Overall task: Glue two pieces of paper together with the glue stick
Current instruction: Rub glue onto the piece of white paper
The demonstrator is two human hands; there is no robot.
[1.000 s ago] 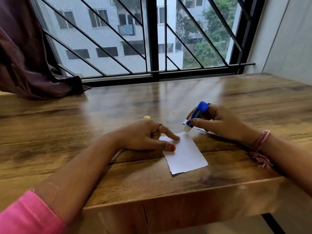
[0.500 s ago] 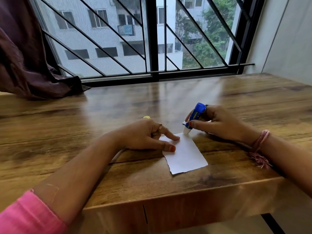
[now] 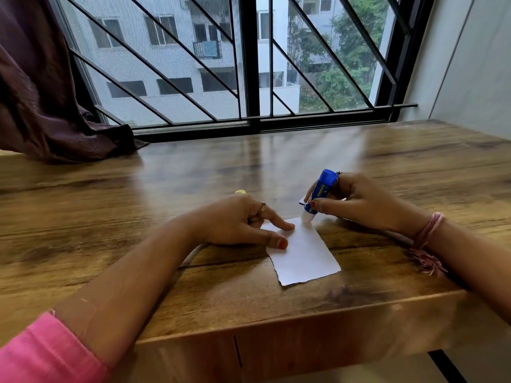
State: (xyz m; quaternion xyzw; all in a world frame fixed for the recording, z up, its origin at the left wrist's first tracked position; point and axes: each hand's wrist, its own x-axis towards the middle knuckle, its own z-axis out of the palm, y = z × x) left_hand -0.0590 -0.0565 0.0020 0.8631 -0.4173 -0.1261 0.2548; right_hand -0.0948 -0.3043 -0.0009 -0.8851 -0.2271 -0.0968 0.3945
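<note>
A small white piece of paper (image 3: 304,255) lies on the wooden table (image 3: 166,272) near its front edge. My left hand (image 3: 243,222) presses two fingers on the paper's left edge. My right hand (image 3: 356,203) grips a blue glue stick (image 3: 320,192), tilted, with its white tip touching the paper's far corner. A second piece of paper (image 3: 302,201) lies mostly hidden under my right hand; only a sliver shows beside the stick.
A small yellow object (image 3: 240,192), perhaps the glue cap, peeks out behind my left hand. A dark curtain (image 3: 41,100) drapes onto the table's far left. A barred window (image 3: 249,64) runs along the far edge. A wall (image 3: 470,64) stands at the right.
The glue stick has tipped more upright and its tip has come down and a little left onto the paper's far corner. My left hand has stayed in place.
</note>
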